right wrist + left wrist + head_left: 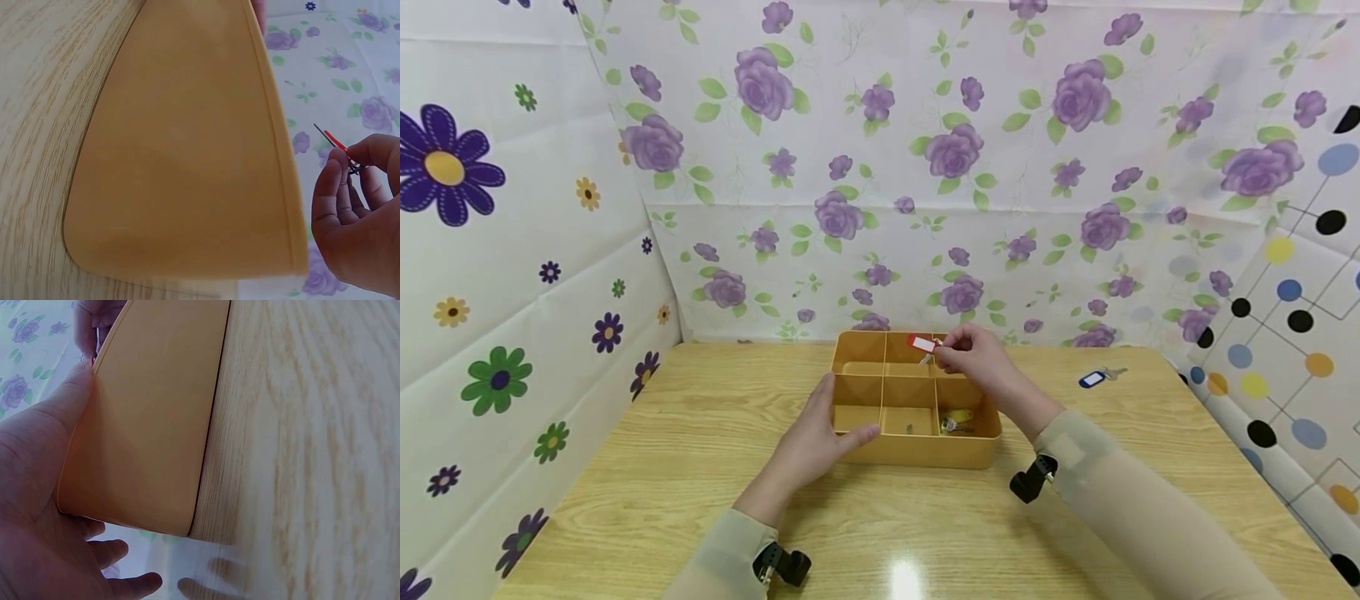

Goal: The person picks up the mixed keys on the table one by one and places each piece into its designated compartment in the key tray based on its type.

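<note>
A tan divided box sits on the table. At its front left corner rests my left hand, the thumb laid over the front rim and the fingers spread along the left side. My right hand pinches a key with a red tag, held above the back row of compartments; in the right wrist view the red tag shows edge-on between thumb and fingers. Keys with a yellow tag lie in the front right compartment. A small grey piece, too small to identify, is in the front middle one.
Right of the box, a key with a blue tag lies on the wooden table. Flowered cloth hangs behind the table, with patterned cloths at both sides. Each wrist carries a small black camera.
</note>
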Motion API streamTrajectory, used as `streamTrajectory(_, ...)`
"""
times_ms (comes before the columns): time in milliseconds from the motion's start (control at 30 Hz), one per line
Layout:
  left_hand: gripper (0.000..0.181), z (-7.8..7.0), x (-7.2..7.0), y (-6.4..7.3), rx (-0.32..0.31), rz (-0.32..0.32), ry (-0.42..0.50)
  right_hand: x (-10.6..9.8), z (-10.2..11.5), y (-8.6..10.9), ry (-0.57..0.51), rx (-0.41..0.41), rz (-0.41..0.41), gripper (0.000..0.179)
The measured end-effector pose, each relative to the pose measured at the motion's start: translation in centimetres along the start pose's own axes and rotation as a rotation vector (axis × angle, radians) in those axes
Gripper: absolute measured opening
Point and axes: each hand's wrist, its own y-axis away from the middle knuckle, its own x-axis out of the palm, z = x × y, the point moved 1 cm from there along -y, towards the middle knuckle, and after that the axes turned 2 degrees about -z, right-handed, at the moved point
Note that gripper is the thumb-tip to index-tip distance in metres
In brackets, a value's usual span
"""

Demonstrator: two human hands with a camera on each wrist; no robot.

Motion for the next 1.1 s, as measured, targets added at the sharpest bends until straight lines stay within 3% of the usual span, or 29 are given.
streamTrajectory(1100, 0.126, 0.1, 0.0, -0.2, 0.01, -0.006, 0.018, 2.1, -0.4, -0.3, 0.006, 0.022, -0.018, 0.012)
